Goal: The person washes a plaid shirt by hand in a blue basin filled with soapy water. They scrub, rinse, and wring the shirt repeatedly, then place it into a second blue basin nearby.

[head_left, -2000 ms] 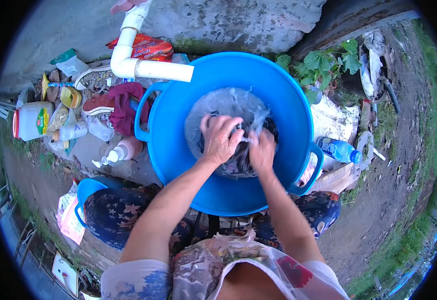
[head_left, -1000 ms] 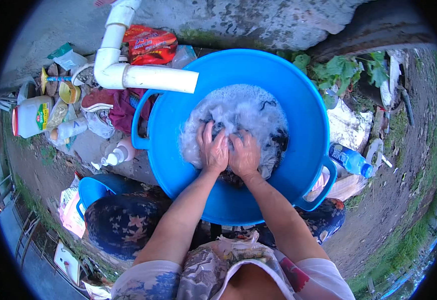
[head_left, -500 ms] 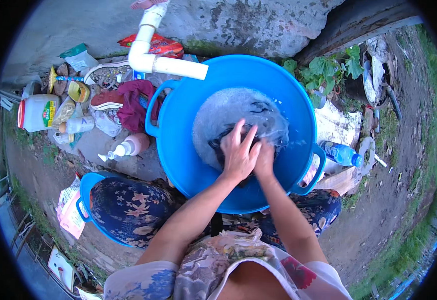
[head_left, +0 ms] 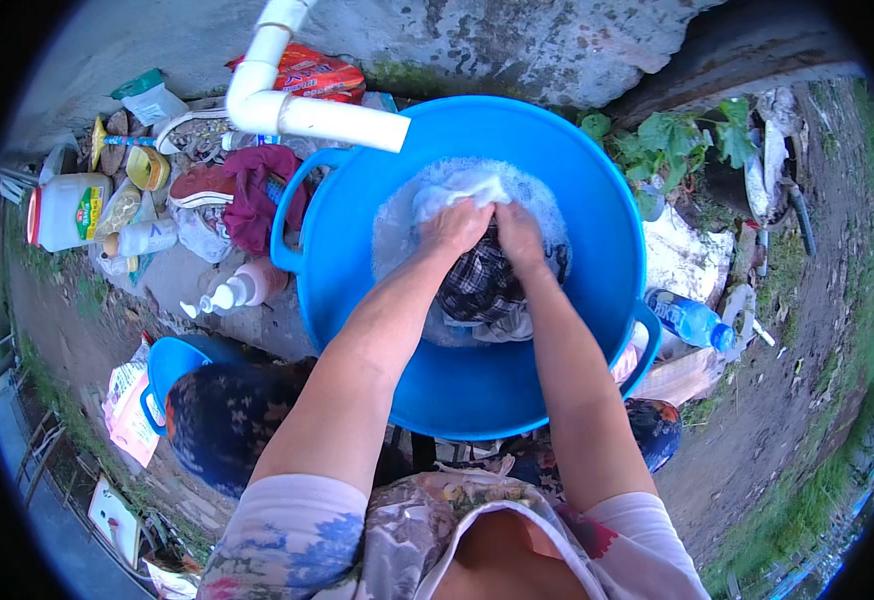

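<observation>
A big blue plastic tub (head_left: pixel 517 400) holds sudsy, greyish water (head_left: pixel 397 225). In its middle, my left hand (head_left: pixel 457 226) and my right hand (head_left: pixel 519 238) are side by side, almost touching, each closed on wet, bunched laundry. Beyond my fingers bulges a white soapy cloth (head_left: pixel 472 184). Toward me lies a dark plaid garment (head_left: pixel 482 288) with a pale edge, partly in the water. Whether the white cloth and the plaid are one piece, I cannot tell. My fingertips are mostly hidden in the folds.
A white pipe (head_left: pixel 342 124) reaches over the tub's far left rim. Pump bottle (head_left: pixel 242 288), maroon cloth (head_left: pixel 257 195), shoe (head_left: pixel 202 185) and jug (head_left: pixel 69 212) sit to the left. A smaller blue tub (head_left: pixel 172 365) stands by my left knee. Rightward are a water bottle (head_left: pixel 692 318) and leafy plants (head_left: pixel 672 140).
My hands have shifted slightly away from me and now grip the laundry. The white cloth and dark plaid garment have come up into view out of the suds.
</observation>
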`<state>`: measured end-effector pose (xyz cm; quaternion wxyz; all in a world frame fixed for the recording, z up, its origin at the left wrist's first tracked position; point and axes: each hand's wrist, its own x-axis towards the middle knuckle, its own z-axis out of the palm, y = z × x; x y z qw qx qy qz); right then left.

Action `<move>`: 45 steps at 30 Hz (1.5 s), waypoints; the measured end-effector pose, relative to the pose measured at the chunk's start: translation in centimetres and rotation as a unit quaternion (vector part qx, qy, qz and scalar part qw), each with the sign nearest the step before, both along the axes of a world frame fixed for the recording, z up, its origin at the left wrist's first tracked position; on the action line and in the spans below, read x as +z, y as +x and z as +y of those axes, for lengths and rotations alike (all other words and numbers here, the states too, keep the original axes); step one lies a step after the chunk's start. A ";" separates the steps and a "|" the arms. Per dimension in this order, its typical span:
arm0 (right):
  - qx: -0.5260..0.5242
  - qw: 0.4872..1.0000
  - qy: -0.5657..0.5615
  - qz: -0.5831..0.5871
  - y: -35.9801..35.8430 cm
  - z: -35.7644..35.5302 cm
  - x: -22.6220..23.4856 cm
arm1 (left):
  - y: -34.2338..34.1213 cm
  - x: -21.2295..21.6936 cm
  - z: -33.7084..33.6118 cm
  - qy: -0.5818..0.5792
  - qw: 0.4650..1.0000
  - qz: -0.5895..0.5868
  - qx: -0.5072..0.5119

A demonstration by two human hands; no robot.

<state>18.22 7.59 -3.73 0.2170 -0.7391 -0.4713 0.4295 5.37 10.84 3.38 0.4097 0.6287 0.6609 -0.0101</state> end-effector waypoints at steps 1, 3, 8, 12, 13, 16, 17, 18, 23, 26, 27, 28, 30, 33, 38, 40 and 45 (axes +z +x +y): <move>-0.216 0.952 -0.119 0.182 -0.2 1.0 3.8 | 0.5 0.0 -0.1 0.044 0.999 -0.017 -0.020; -0.274 0.931 -0.088 0.227 1.6 -1.4 5.2 | 0.9 2.4 -2.8 0.231 0.961 -0.107 -0.111; 0.003 0.976 0.185 -0.115 -1.9 -12.1 4.5 | 1.4 1.9 -11.8 0.335 0.940 -0.058 -0.040; 0.073 0.934 0.262 -0.233 -5.0 -9.5 3.6 | -2.0 -4.9 -12.7 0.290 0.952 -0.057 0.080; 0.076 0.932 0.259 -0.242 -5.0 -8.0 2.4 | -2.1 -5.5 -11.5 0.267 0.962 -0.022 0.049; 0.049 0.952 0.198 -0.227 -4.9 -5.0 1.2 | -2.8 -4.7 -7.3 0.180 0.982 0.049 -0.024; 0.020 0.961 0.179 -0.208 -4.9 -4.3 0.7 | -2.7 -3.7 -5.2 0.153 0.986 0.035 -0.049; -0.008 0.972 0.156 -0.176 -4.9 -3.4 0.9 | -2.4 -2.7 -3.5 0.082 0.996 0.014 -0.014; -0.269 0.895 -0.138 0.327 -0.2 1.0 1.4 | 0.1 -0.6 -1.0 0.201 0.973 0.014 -0.114; -0.119 0.978 0.030 0.169 1.9 -4.7 4.2 | 1.1 2.8 -6.8 0.360 0.892 -0.271 -0.035; -0.041 0.995 0.087 -0.016 1.9 -6.8 3.7 | 1.5 3.6 -9.0 0.383 0.882 -0.275 0.018; 0.039 0.991 0.115 -0.061 0.2 -8.7 6.2 | 0.8 3.6 -10.6 0.389 0.903 -0.180 0.005; -0.010 0.968 0.219 -0.122 -3.9 -12.5 7.4 | -0.9 0.4 -13.9 0.317 0.948 -0.030 -0.005; 0.075 0.945 0.258 -0.187 -5.2 -10.9 4.8 | -2.5 -3.9 -14.5 0.237 0.967 -0.046 0.082; 0.095 0.973 0.151 -0.148 -3.9 -5.1 2.0 | -2.2 -4.4 -8.4 0.181 0.982 0.007 0.059; 0.035 0.989 0.091 -0.106 -4.3 -2.9 2.6 | -2.1 -2.3 -4.4 0.039 0.998 0.012 0.047; -0.290 0.880 -0.161 0.341 0.0 1.1 3.8 | -0.3 -0.4 -1.8 0.271 0.958 0.018 -0.093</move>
